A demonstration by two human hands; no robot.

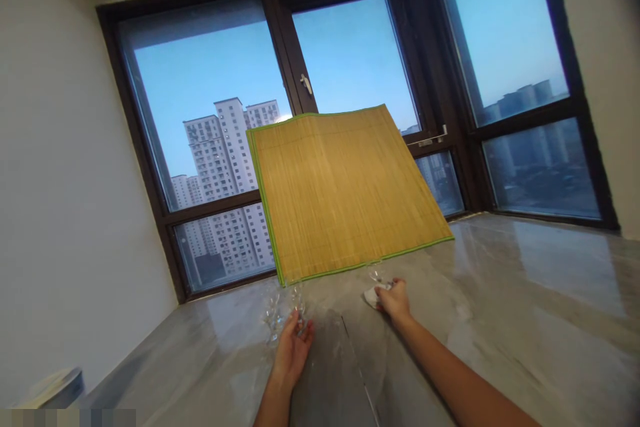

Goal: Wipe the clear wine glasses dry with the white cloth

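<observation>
A bamboo mat with a green border leans against the window, its lower edge on the grey stone sill. My left hand holds the stem of a clear wine glass standing on the sill. A second clear glass stands just left of it. My right hand grips a small white cloth pressed against the base of another clear glass in front of the mat.
Large dark-framed windows rise behind the sill, with tower blocks outside. A white wall closes the left side. A pale round object sits at the lower left. The sill stretches wide to the right.
</observation>
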